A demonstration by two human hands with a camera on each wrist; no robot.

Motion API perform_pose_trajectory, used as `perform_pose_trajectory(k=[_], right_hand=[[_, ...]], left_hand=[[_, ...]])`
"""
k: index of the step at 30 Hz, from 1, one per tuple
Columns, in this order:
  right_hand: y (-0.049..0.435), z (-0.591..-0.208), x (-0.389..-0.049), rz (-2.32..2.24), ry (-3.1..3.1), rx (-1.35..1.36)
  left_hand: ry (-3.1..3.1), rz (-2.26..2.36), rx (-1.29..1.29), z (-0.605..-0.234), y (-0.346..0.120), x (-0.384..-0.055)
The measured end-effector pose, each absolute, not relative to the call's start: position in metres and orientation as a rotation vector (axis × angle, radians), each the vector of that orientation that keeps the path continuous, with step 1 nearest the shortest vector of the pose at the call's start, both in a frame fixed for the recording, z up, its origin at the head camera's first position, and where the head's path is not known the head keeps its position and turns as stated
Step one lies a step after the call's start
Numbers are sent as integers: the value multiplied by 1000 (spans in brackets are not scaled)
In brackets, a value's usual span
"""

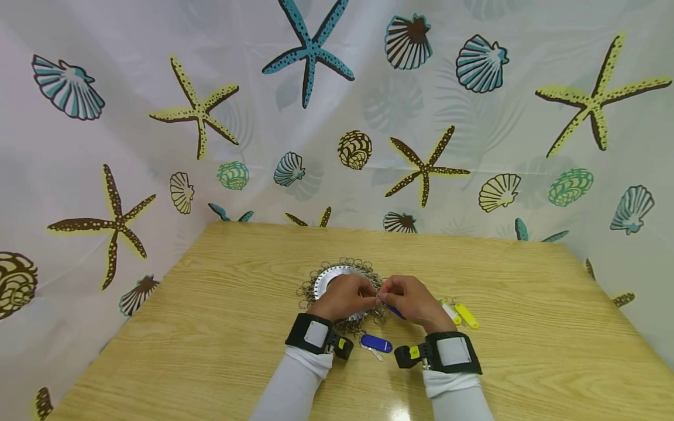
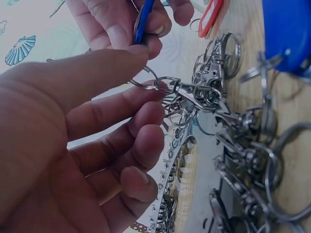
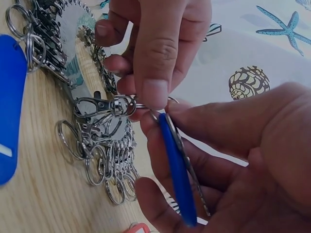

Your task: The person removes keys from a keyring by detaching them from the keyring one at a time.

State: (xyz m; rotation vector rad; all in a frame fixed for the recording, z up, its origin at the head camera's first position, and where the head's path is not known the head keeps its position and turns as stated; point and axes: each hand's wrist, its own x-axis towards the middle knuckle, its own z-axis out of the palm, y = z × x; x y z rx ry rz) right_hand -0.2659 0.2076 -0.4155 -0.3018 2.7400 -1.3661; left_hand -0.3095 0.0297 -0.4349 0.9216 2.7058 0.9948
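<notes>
A round silver metal rack (image 1: pixel 322 282), hung all round with swivel clasps and split rings, lies on the table, partly hidden under my left hand (image 1: pixel 344 297). Between thumb and index finger that hand pinches a split ring (image 2: pixel 145 77) joined to a swivel clasp (image 3: pixel 99 107). Close against it, my right hand (image 1: pixel 415 301) grips a blue key tag (image 3: pixel 176 170) with a silver key (image 3: pixel 193 177) alongside. The tag's upper end meets the pinched ring; the fingertips partly hide that spot. The remaining left fingers are loosely bent.
Another blue key tag (image 1: pixel 376 343) with a key (image 1: pixel 377 354) lies in front of the rack, between the wrists. Right of my right hand are a yellow tag (image 1: pixel 467 316) and a paler tag (image 1: pixel 450 312). A red tag (image 2: pixel 211 18) shows in the left wrist view.
</notes>
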Motion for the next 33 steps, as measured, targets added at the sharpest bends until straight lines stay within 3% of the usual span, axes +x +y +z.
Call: perform_pose_trajectory(k=[13, 33], right_hand=[[207, -416, -267, -1271, 2815, -298], [205, -417, -269, -1325, 2812, -211]], left_hand=[[2725, 1033, 997, -434, 29, -308], [2684, 1052, 907, -434, 30, -309]])
